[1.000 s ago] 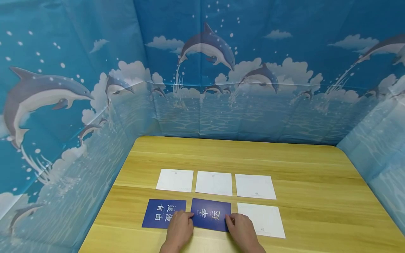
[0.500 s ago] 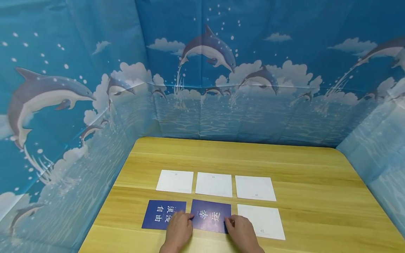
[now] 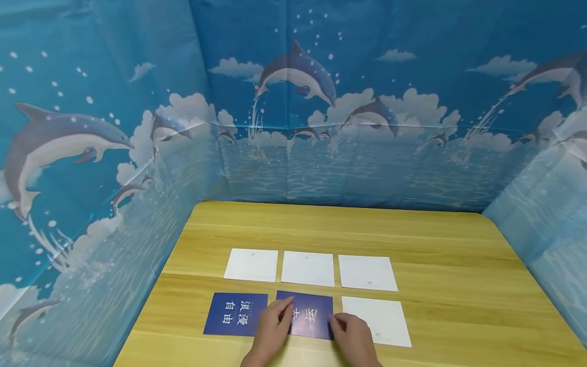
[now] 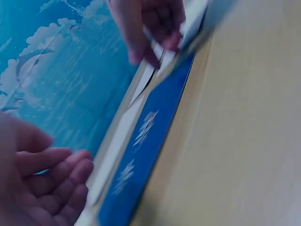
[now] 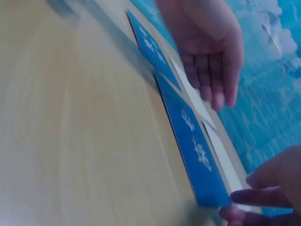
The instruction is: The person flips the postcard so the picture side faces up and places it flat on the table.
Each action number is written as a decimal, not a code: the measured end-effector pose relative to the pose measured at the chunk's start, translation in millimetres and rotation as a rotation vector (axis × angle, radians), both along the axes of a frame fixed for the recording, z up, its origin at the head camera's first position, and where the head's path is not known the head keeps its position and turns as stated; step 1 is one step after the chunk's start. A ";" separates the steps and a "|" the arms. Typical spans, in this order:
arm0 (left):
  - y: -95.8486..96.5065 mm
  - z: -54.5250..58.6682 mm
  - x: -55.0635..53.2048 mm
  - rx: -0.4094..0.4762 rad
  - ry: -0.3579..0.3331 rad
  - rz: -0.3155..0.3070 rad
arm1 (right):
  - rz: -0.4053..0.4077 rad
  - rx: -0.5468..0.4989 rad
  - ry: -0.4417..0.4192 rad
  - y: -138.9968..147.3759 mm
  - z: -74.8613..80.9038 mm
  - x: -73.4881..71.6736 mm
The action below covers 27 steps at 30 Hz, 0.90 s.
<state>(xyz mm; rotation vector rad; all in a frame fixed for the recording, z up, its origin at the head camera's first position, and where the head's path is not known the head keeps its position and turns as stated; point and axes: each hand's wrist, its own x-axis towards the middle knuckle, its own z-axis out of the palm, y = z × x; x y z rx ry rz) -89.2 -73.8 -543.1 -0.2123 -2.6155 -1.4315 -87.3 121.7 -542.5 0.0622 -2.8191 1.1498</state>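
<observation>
A dark blue postcard (image 3: 316, 318) with two large white characters lies on the table between my hands. My left hand (image 3: 270, 329) is over its left part, fingers extended and apart from the card in the right wrist view. At the right edge my right hand (image 3: 353, 334) pinches the card's near corner between thumb and fingers. Another blue postcard (image 3: 220, 316) with white characters lies flat to the left. On the right is a white-backed postcard (image 3: 387, 316), partly covered by my right hand.
Behind the near row lie three white-backed postcards: left (image 3: 251, 266), middle (image 3: 308, 270) and right (image 3: 368, 273). The wooden table (image 3: 458, 285) meets a blue dolphin-print curtain (image 3: 367, 168) at the back and both sides.
My left hand has come off the left edge of the middle blue postcard and moved right over it, uncovering more of the left blue postcard. My right hand stays at the right edge.
</observation>
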 end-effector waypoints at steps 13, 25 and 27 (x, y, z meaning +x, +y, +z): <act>51.8 -17.8 -10.8 0.726 -0.242 -0.155 | -0.210 -0.220 -0.081 49.9 -2.0 -1.4; 84.6 -18.7 -12.4 0.753 -0.370 -0.247 | -0.468 -0.284 -0.104 111.8 1.6 -2.0; 85.7 -19.7 -11.6 0.737 -0.374 -0.250 | -0.479 -0.308 -0.089 121.3 1.0 -1.3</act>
